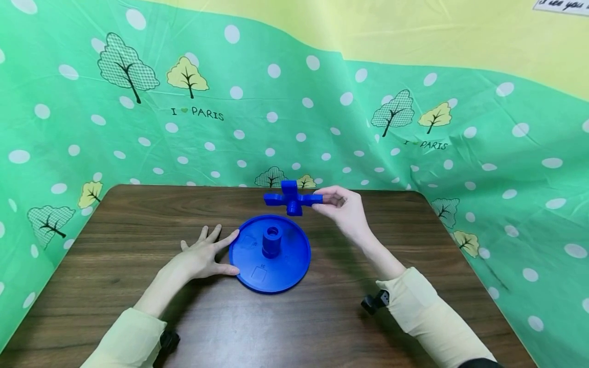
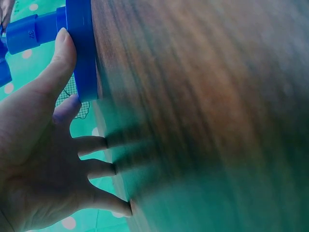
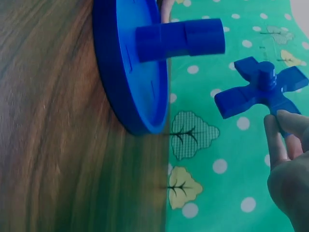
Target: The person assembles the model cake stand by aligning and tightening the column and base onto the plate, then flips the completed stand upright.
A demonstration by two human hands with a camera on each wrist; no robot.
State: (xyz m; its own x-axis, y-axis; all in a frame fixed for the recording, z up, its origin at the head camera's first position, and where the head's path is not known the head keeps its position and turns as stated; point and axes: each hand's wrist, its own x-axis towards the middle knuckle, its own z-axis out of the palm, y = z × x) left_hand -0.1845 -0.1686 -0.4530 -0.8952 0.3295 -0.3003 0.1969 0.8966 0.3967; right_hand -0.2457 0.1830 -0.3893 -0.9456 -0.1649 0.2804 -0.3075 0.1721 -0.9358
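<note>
While left fingers [image 1: 228, 239] wide against disc [image 1: 289, 268], 4-armed cross [image 1: 290, 196] (blue) between right fingers [image 1: 332, 191]

Blue disc [image 1: 276, 268] common to downward head view, close wrist views.

The round blue plate [image 1: 294, 263] and its post [image 1: 271, 244] look like smooth, hard plastic with a little shine. The blue cross [image 1: 291, 198] looks like smooth plastic too. The surface [image 1: 207, 317] looks like wood, with streaky lines and a soft shine. The hanging sheet [image 1: 280, 97] looks like thin, creased cloth. The sleeves [image 1: 437, 319] look like dull cloth.
</note>
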